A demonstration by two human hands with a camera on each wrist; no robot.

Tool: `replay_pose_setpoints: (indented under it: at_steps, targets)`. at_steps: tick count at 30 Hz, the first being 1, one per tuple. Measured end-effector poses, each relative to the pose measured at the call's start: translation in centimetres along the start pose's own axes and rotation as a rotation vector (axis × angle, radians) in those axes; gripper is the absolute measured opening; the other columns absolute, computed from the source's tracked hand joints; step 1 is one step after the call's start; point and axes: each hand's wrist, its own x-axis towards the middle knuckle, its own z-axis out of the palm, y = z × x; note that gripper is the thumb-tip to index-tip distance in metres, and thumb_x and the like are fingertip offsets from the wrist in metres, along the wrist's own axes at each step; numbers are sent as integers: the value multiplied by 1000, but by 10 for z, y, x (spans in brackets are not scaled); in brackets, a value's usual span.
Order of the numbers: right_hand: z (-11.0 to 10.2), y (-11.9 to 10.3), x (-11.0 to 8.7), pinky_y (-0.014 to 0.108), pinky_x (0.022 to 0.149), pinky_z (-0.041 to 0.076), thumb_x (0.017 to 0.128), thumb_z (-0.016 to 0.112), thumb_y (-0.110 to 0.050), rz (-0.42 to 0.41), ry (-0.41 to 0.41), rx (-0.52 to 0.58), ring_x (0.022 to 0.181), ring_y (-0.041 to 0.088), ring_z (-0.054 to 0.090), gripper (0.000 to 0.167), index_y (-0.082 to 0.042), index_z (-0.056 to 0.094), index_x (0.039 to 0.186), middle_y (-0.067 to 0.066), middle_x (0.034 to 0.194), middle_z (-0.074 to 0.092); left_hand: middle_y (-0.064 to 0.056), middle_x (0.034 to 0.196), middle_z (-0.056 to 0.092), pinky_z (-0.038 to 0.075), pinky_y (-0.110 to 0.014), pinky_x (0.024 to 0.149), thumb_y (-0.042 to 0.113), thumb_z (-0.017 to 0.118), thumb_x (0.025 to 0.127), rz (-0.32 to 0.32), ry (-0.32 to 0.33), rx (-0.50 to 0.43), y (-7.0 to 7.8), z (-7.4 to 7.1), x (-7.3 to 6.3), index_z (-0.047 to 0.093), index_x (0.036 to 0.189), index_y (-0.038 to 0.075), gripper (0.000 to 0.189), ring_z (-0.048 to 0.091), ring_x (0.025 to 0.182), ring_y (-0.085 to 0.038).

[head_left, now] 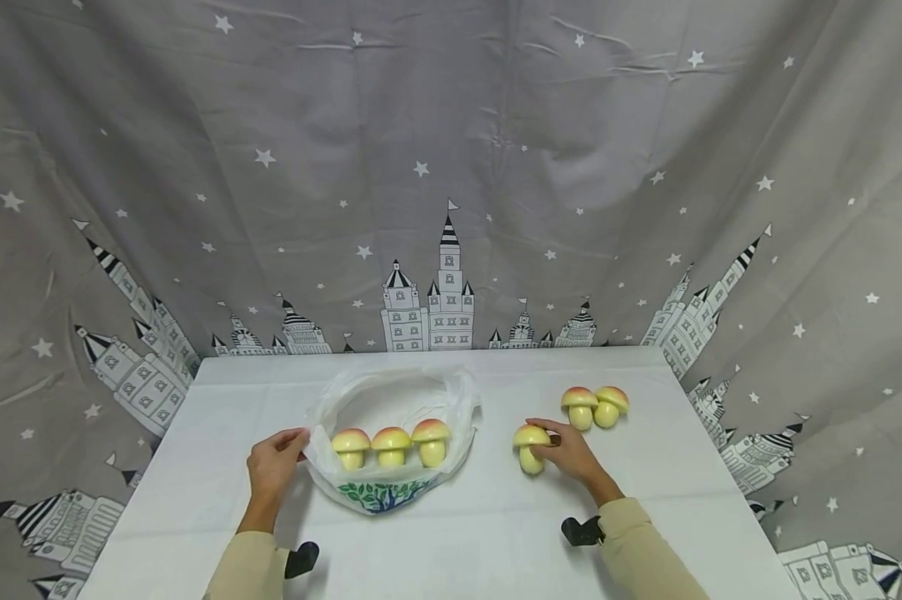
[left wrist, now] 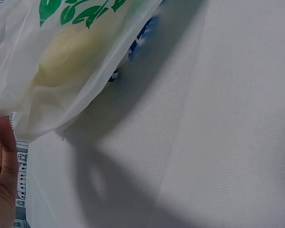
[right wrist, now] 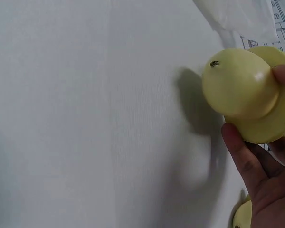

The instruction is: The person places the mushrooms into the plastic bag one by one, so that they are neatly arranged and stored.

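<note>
A white plastic bag (head_left: 458,425) printed with a green and blue tree lies open on the table. Inside it, three toy mushrooms (head_left: 391,446) with yellow stems and reddish-yellow caps stand in a row. My left hand (head_left: 273,468) pinches the bag's left rim; in the left wrist view, part of this hand is cut off by the frame edge. To the right of the bag, my right hand (head_left: 571,458) grips another toy mushroom (right wrist: 240,85) by its cap, thumb on one side and fingers on the other. The held mushroom's shadow falls on the cloth beside it.
Two more toy mushrooms (head_left: 593,407) sit side by side beyond my right hand. A white cloth covers the table (head_left: 451,550). Behind it and at both sides hangs a grey curtain (head_left: 451,125) with stars and castles. A dark wrist attachment (head_left: 582,531) sticks out near each sleeve.
</note>
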Motion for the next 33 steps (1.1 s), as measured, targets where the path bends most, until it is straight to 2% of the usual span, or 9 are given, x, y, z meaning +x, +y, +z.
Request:
replay_pose_setpoints:
  at_steps: [3,7,12,19,21,22,25,30,33]
  targets:
    - [6,-2,2,27,72,50,84,72,-12,39,33,0,88,18,64,45,-4,62,127,16,125,63,-10,102,71,50,-27,72,50,58,92,3,4,10,-1,0,1,70,112,11,45,67,77,-15]
    - [14,-2,4,28,71,50,82,74,-12,35,92,-20,85,16,62,42,-6,65,123,12,120,65,-11,103,71,49,-36,78,48,58,93,-2,3,0,-1,-1,1,69,112,11,44,68,79,-19]
    - [21,-7,6,32,79,51,81,76,-11,5,135,-2,94,23,63,42,-3,64,121,14,117,65,-7,97,72,48,-21,67,49,61,91,20,13,9,4,-7,-4,71,110,10,44,66,71,-9]
    - [24,-13,11,40,84,52,81,77,-9,12,177,29,102,31,63,42,-2,63,120,17,120,63,-16,94,72,49,-24,65,27,66,92,-8,-81,-72,75,-39,-50,68,110,-5,37,67,68,-14]
    - [25,-13,13,40,84,52,80,77,-9,13,187,34,104,32,63,43,-3,63,121,16,121,62,-15,94,72,44,-16,60,25,66,92,-5,-71,-68,81,-41,-55,68,109,-4,34,64,65,-7]
    - [26,-13,14,40,85,53,80,77,-9,10,188,41,105,33,62,43,-3,63,121,16,122,61,-19,97,71,43,-13,62,22,66,92,-13,-66,-69,84,-41,-57,68,110,-5,32,64,65,-7]
    - [29,-15,16,39,86,53,80,77,-8,-13,200,45,107,36,62,44,-4,64,122,16,122,61,-18,96,72,43,-14,62,20,66,92,-11,-48,-70,85,-41,-57,69,109,-5,30,63,63,-6]
    - [35,-20,19,38,85,53,78,77,-7,-37,231,76,106,38,62,45,-2,64,121,18,120,61,-14,87,72,49,-31,61,22,69,89,-1,-28,-108,80,-39,-52,70,104,-4,30,65,63,-12]
    - [39,-25,22,35,83,54,78,78,-8,-25,231,108,105,36,63,45,-2,63,121,18,120,61,-12,87,72,49,-33,57,28,70,88,5,-51,-128,72,-39,-48,70,104,-4,36,65,64,-13]
